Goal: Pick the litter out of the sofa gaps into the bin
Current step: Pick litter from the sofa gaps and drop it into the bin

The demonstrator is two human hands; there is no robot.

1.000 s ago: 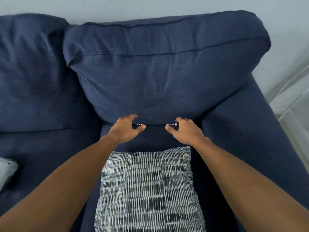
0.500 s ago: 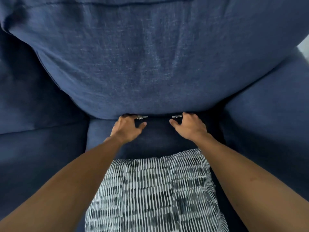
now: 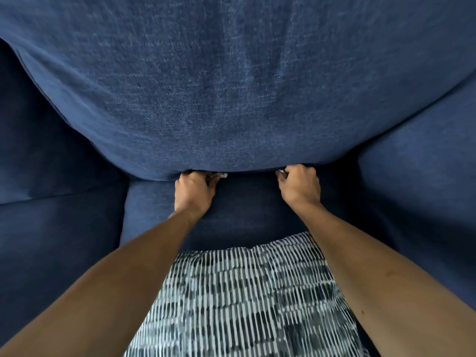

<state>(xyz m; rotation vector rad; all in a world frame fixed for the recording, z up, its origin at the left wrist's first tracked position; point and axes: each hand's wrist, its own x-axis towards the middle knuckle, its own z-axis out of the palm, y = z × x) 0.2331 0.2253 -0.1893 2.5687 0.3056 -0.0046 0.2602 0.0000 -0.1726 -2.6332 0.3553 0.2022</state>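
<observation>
A navy back cushion (image 3: 231,86) overhangs the seat cushion (image 3: 244,215), with a black-and-white patterned pillow (image 3: 244,305) nearest the viewer. At the gap between the cushions, the left hand (image 3: 194,193) pinches a pale litter scrap (image 3: 219,175). The right hand (image 3: 300,188), curled closed, pinches a smaller scrap (image 3: 280,172).

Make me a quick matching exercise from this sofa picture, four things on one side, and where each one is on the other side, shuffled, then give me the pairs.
Things:
1. left hand
2. right hand
3. patterned cushion
4. back cushion

Places:
A. fills the top of the view, its lower edge just above both hands
B. at the gap, toward the armrest side
C. lies on the seat cushion between the forearms
D. at the gap, by a small pale scrap

Pairs: 1-D, 2-B, 3-C, 4-A
</observation>
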